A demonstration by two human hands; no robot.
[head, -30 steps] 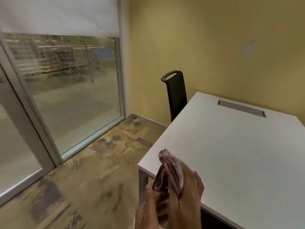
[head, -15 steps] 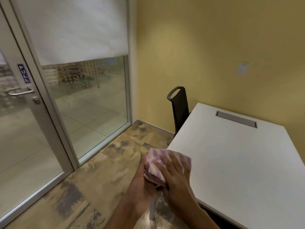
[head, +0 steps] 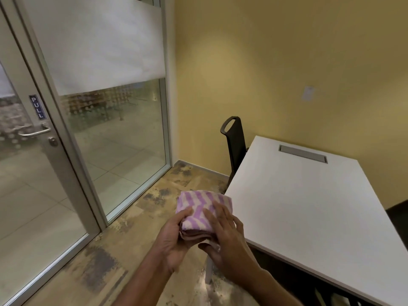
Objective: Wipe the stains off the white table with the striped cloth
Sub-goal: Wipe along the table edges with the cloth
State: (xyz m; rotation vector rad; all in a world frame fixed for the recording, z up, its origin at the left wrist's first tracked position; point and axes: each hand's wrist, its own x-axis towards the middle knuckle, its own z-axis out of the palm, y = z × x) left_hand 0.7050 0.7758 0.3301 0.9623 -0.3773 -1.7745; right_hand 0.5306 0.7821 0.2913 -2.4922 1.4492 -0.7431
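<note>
A folded cloth [head: 199, 206] with purple and white stripes is held in the air just left of the white table's near-left corner. My left hand [head: 174, 237] cups it from below, thumb pressed on its top left edge. My right hand [head: 227, 237] lies over its right side, fingers spread on top and thumb underneath. The white table [head: 309, 206] stretches to the right and back toward the wall. I cannot make out any stains on its top from here.
A black chair [head: 235, 146] stands at the table's far left edge against the yellow wall. A grey cable hatch [head: 302, 153] is set into the table's far end. A glass door [head: 33, 173] marked PULL and a glass panel are on the left. Another dark chair [head: 397, 219] shows at right.
The cloth went from a bunched, upright wad to a flat folded pad between both hands. My view has lifted and swung left, bringing the door into sight.
</note>
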